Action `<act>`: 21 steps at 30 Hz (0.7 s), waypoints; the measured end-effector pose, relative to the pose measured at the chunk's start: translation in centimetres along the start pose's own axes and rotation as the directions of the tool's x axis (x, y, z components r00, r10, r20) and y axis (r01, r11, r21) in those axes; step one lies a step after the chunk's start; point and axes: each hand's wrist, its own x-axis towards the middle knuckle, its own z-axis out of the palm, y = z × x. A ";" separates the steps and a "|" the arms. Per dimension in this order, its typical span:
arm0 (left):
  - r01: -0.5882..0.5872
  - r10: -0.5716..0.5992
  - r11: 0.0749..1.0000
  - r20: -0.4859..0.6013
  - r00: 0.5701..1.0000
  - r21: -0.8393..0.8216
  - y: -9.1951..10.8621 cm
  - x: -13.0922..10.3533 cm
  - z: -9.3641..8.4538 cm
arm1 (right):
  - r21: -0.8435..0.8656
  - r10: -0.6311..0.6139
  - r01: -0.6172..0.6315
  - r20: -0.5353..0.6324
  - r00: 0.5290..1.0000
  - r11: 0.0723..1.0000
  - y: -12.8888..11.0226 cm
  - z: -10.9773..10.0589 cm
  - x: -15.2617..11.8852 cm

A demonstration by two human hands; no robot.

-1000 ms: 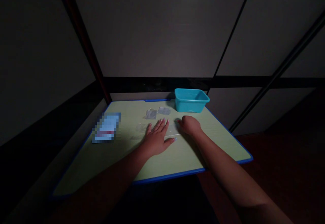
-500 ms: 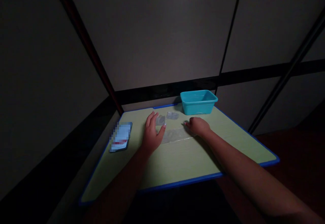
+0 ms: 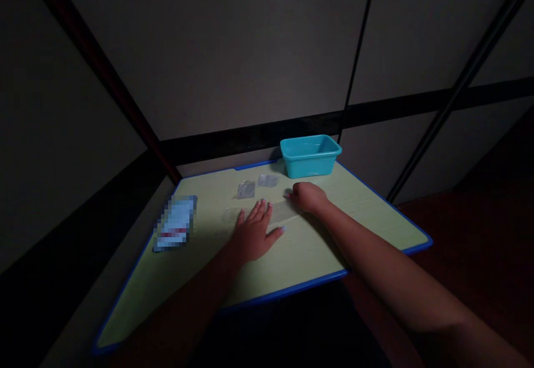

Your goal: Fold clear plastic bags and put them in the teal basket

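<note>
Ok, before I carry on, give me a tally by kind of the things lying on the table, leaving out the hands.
Small clear plastic pieces: 2
Long clear plastic strip, partly covered by the left hand: 1
Turquoise tub: 1
Flat phone-like item, blurred: 1
Total: 5

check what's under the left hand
A strip of clear plastic lies on the table, passing under the fingers of the left hand and showing on either side. Whatever the palm covers is hidden.
</note>
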 end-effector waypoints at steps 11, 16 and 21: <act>0.071 -0.069 0.996 -0.042 0.997 0.046 0.2 0.0 -0.6 | 0.063 -0.060 0.064 -0.057 0.997 0.996 0.3 -0.3 -0.1; 0.093 -0.093 0.995 0.017 0.995 0.034 0.0 -0.2 -0.2 | 0.088 -0.068 0.075 -0.080 0.994 0.993 0.4 -0.6 -0.2; 0.159 -0.160 0.987 0.038 0.986 0.027 -0.4 -0.1 -0.3 | 0.092 -0.075 0.082 -0.072 0.995 0.992 0.4 -0.7 -0.4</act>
